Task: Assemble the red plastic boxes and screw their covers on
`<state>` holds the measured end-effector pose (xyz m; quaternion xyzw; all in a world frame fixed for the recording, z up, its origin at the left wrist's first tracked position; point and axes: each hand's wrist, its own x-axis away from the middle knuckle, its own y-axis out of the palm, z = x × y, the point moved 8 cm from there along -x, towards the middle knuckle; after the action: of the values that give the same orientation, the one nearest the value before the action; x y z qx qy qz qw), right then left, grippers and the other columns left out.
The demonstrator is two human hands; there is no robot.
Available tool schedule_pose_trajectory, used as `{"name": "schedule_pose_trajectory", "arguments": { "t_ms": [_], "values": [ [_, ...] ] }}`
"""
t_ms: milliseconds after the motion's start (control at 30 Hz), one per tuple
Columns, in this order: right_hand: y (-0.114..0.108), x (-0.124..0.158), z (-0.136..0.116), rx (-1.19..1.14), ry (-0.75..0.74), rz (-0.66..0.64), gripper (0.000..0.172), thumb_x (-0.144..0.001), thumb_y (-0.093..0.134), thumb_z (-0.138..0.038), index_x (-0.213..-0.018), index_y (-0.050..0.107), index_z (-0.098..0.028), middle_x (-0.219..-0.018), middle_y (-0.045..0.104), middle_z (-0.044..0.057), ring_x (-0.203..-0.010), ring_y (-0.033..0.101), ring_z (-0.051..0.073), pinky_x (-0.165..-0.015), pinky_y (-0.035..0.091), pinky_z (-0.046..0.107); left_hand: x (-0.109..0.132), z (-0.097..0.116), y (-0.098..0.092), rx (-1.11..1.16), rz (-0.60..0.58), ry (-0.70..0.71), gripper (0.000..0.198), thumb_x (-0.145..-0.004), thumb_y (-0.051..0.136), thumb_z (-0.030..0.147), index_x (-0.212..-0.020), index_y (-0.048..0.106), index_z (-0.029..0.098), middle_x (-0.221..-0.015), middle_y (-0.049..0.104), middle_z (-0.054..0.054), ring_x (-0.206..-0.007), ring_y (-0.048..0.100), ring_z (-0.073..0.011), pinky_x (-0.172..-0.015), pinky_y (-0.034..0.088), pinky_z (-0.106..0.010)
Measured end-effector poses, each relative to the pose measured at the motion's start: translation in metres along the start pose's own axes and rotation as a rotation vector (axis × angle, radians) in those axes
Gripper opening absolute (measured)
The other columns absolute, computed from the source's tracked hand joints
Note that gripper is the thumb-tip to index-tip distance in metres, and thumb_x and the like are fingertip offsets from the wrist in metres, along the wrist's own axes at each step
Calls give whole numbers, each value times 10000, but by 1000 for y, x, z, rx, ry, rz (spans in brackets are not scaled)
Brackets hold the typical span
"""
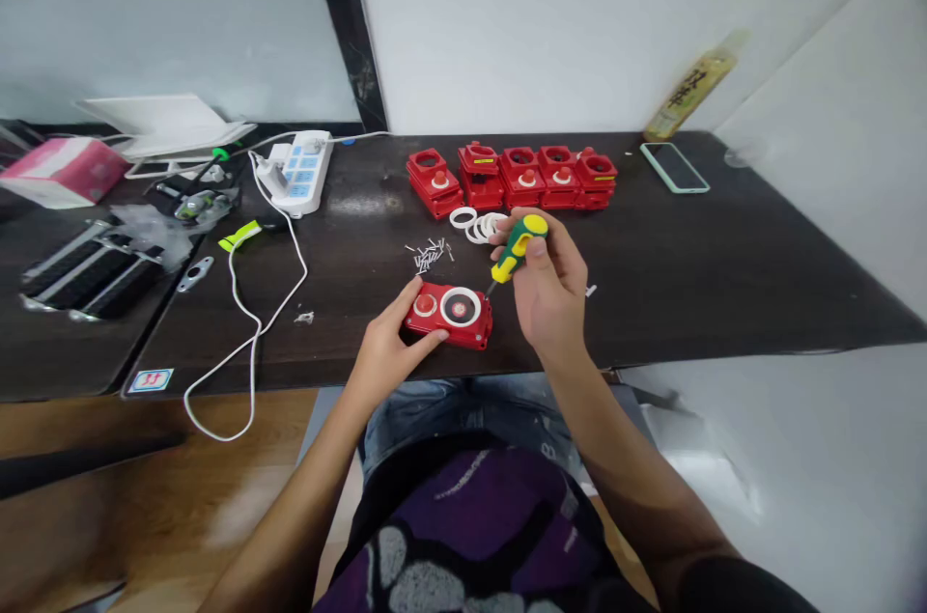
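Observation:
A red housing (470,337) with a red button and a white ring around a dark round window lies flat near the table's front edge. My left hand (397,335) grips its left end, thumb along the front side and fingers at the back. In my right hand (551,290) is a green and yellow screwdriver (516,251), tilted, its shaft pointing down at the housing's right back corner. Whether the tip sits in a screw is too small to tell. Loose screws (429,256) lie in a small pile behind the housing, and several white rings (470,221) lie behind my right hand.
Several more red housings (522,177) stand in a row at the back. A phone (675,167) and a yellow bottle (691,94) are at the back right. To the left are a power strip (304,171), a white cable (255,333), black rollers (94,273) and a pink box (65,171).

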<state>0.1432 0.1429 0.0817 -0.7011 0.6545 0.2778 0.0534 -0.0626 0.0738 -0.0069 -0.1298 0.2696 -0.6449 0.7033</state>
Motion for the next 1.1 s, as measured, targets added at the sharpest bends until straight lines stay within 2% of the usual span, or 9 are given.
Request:
{"name": "schedule_pose_trajectory", "arguments": {
  "t_ms": [67,167,333,500,633,733,867,967,1100],
  "values": [
    [0,7,-3,14,12,-12,293,-990,643,-495,-1218,693,-317,-1103,688,39,-957,705,207,-858,614,399,0,-1,0,3,5,5,789,-865,799,439,-1559,514,192,-1553,585,-128,-1405,603,-311,-1224,465,-448],
    [-2,13,-4,-7,-3,11,337,-931,730,-495,-1216,644,-338,-1002,677,12,-894,695,190,-803,618,370,0,-2,0,1,5,8,784,-867,796,439,-1559,515,199,-1551,588,-125,-1402,606,-311,-1218,471,-447],
    [-7,11,3,-110,-31,72,413,-774,908,-315,-1023,579,-330,-909,679,-49,-849,687,148,-757,599,299,-1,-1,0,4,10,14,776,-872,789,424,-1563,509,209,-1560,580,-114,-1409,601,-301,-1226,462,-436],
    [-10,9,3,-75,-17,68,297,-868,818,-405,-1118,681,-322,-1021,699,4,-919,699,186,-850,629,384,0,-2,0,4,9,13,771,-868,793,414,-1560,514,216,-1559,581,-110,-1406,604,-299,-1225,464,-437],
    [-7,13,-1,-4,-14,-29,288,-961,702,-437,-1221,681,-316,-1008,710,30,-994,728,225,-909,634,439,0,-2,0,1,13,20,778,-870,791,431,-1558,517,194,-1559,580,-119,-1406,603,-301,-1227,461,-437],
    [-7,16,-3,-23,-39,-57,364,-900,789,-372,-1225,629,-337,-992,715,2,-947,753,210,-872,645,414,0,-2,0,-1,10,19,778,-871,792,434,-1558,517,194,-1558,581,-119,-1401,607,-303,-1221,468,-441],
    [-10,14,-4,29,-67,-50,390,-794,881,-282,-1073,610,-310,-940,729,-21,-881,755,189,-801,645,365,0,-2,0,-2,7,12,795,-869,792,438,-1566,504,185,-1552,586,-125,-1396,612,-305,-1217,471,-441],
    [-16,11,-7,95,-91,-30,322,-814,849,-313,-1077,664,-299,-971,722,-4,-905,730,189,-822,635,372,0,-3,0,-8,9,10,795,-868,792,441,-1564,507,185,-1545,592,-129,-1394,613,-308,-1214,473,-444],
    [-18,10,-8,117,-68,-70,293,-928,696,-368,-1215,711,-313,-1091,716,36,-1016,707,228,-905,611,431,0,-2,0,-11,11,21,789,-868,791,452,-1561,513,195,-1543,595,-127,-1392,615,-309,-1212,475,-450]
  ]
}}
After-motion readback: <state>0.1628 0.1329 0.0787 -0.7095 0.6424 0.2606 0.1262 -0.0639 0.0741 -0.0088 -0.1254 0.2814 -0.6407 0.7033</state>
